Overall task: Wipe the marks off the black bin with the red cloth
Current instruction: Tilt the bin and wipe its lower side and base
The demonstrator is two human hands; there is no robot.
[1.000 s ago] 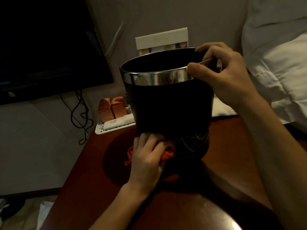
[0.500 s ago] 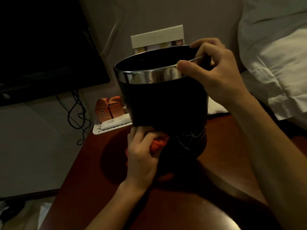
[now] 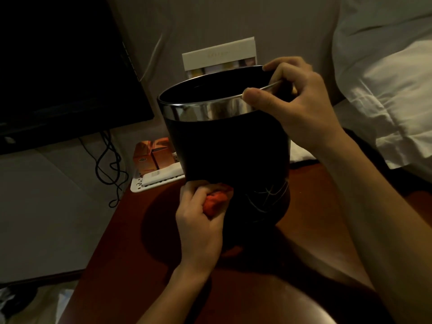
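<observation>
The black bin with a shiny metal rim stands tilted on a reddish wooden table. My right hand grips the rim at its right side, thumb outside, fingers over the edge. My left hand holds the bunched red cloth against the bin's lower left wall. Thin white scribble marks show on the lower right of the wall, just right of the cloth.
A white tray with orange boxes and a white remote sits behind the bin at the table's far left corner. A dark TV screen and hanging cables are at left. White pillows lie at right.
The cloth and my left hand slid up the bin's lower wall and slightly left. My right hand kept its grip on the rim.
</observation>
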